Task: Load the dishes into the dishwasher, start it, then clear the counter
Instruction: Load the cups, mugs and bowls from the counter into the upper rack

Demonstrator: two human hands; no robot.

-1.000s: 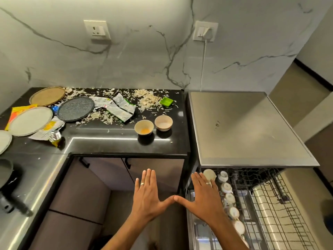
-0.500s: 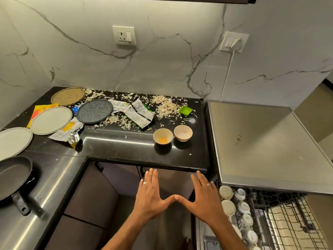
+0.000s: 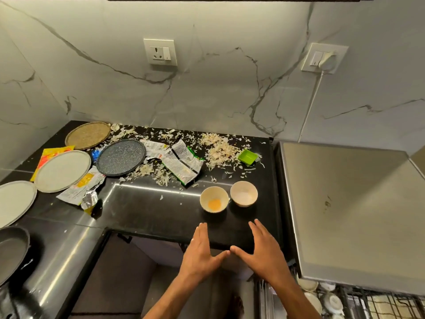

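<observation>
Two small cream bowls stand side by side on the black counter [image 3: 149, 210]: one with an orange stain [image 3: 214, 199], the other plain [image 3: 244, 193]. My left hand [image 3: 201, 252] and my right hand [image 3: 264, 252] hover flat, fingers straight, thumbs touching, just in front of the bowls and holding nothing. Plates lie at the left: a dark speckled one [image 3: 121, 157], a brown one [image 3: 87, 135], a pale one [image 3: 62, 170] and another pale one [image 3: 13, 202] at the edge. The dishwasher [image 3: 345, 203] is at the right, its pulled-out rack [image 3: 368, 302] holding white cups.
Torn wrappers [image 3: 181, 161], scattered pale shavings [image 3: 218, 148], a green dish [image 3: 247, 157] and crumpled foil [image 3: 89, 200] litter the counter. A black pan [image 3: 11, 252] sits at the lower left. A white cord [image 3: 310, 107] runs down from the wall plug.
Both hands have moved forward and up from over the rack edge to above the counter front, near the two bowls. The view has lifted toward the counter.
</observation>
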